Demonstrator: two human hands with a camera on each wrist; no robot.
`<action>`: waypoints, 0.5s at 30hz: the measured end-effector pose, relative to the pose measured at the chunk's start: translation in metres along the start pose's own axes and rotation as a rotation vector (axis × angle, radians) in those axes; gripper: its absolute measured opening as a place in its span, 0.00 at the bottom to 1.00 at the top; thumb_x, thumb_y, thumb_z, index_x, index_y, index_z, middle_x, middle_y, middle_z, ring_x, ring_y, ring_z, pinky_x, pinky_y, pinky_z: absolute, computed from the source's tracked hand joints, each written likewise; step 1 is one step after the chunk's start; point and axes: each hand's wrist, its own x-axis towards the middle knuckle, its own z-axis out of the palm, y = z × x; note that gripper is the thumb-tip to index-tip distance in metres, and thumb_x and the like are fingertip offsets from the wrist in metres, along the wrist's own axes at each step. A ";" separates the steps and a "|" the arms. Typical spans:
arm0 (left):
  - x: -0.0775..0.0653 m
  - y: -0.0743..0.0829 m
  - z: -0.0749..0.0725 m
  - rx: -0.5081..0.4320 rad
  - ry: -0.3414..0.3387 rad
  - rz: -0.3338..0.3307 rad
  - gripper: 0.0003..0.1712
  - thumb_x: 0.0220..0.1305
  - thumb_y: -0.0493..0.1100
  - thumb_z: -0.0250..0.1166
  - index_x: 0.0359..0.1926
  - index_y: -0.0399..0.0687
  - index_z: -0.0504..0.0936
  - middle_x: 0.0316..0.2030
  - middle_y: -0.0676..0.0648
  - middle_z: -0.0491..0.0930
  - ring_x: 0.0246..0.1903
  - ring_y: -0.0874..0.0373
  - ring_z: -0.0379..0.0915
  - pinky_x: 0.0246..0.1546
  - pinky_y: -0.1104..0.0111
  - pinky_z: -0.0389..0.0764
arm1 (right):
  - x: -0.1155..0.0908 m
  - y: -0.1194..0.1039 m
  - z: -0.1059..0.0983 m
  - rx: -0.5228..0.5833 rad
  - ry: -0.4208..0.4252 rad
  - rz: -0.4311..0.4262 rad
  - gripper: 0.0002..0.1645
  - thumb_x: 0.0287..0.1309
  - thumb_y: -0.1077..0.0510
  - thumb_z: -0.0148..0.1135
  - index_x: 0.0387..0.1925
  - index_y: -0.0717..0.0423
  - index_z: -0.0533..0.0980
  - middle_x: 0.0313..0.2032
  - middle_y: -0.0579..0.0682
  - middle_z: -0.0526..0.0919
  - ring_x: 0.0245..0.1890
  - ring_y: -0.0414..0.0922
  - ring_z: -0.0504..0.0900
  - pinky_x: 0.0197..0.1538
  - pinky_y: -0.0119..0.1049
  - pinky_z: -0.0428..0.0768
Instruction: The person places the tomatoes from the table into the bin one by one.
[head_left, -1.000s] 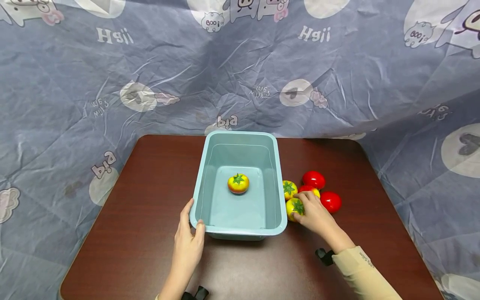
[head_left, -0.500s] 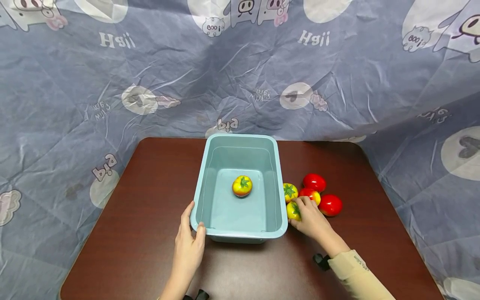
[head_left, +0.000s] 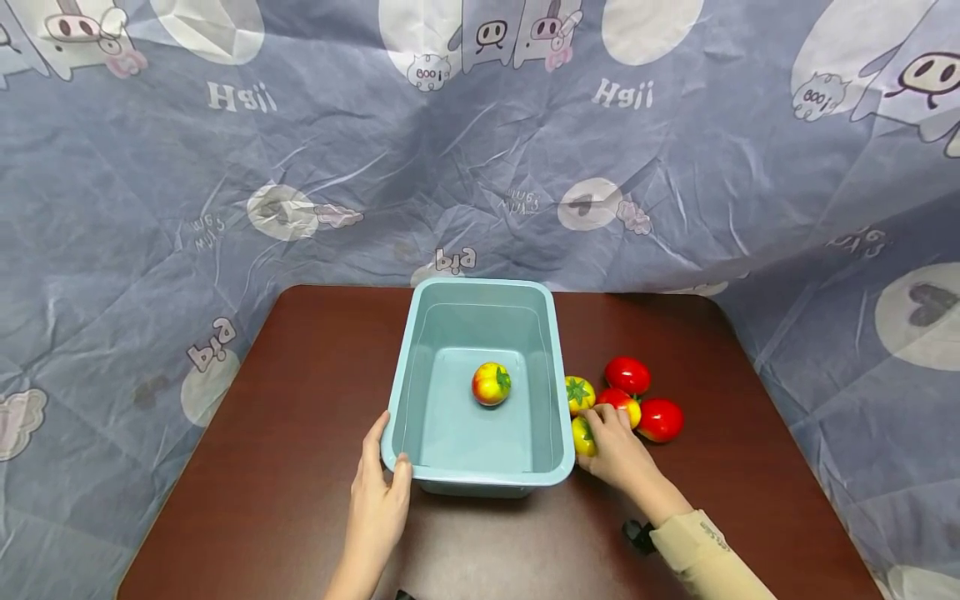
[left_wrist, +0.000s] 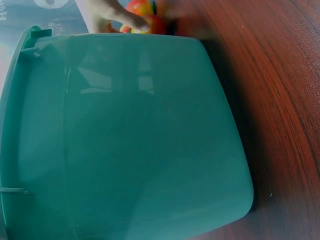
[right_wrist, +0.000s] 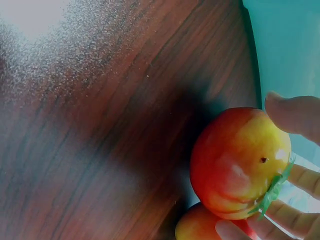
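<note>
Bin (head_left: pixel 487 323): pale blue-green, rectangular, open top, upright on the table (head_left: pixel 322 375). Tomato (right_wrist: pixel 237 162) gripped just right of bin: red-yellow, green leafy cap, partly covered. Second tomato (head_left: pixel 489 386): same colors, inside bin, tipped, leaf facing right.

We are at a curtained-off spot, whether home or studio we cannot tell. A creased cartoon-print cloth (head_left: pixel 390 192) hangs behind and beside the brown table (head_left: pixel 307 392).
</note>
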 end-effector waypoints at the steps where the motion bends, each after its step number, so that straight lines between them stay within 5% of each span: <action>1: 0.000 0.000 0.000 0.002 0.003 0.001 0.35 0.67 0.40 0.52 0.74 0.65 0.58 0.66 0.43 0.69 0.52 0.46 0.79 0.45 0.55 0.76 | 0.000 0.000 0.000 0.001 0.002 -0.004 0.38 0.39 0.61 0.77 0.56 0.65 0.74 0.52 0.64 0.73 0.52 0.63 0.69 0.48 0.54 0.80; 15: -0.003 0.001 0.002 0.012 -0.002 -0.032 0.35 0.68 0.40 0.52 0.74 0.66 0.58 0.66 0.43 0.69 0.52 0.46 0.79 0.46 0.56 0.76 | -0.006 -0.002 0.009 0.015 0.048 -0.023 0.38 0.35 0.63 0.79 0.54 0.63 0.75 0.49 0.61 0.71 0.49 0.60 0.69 0.45 0.49 0.80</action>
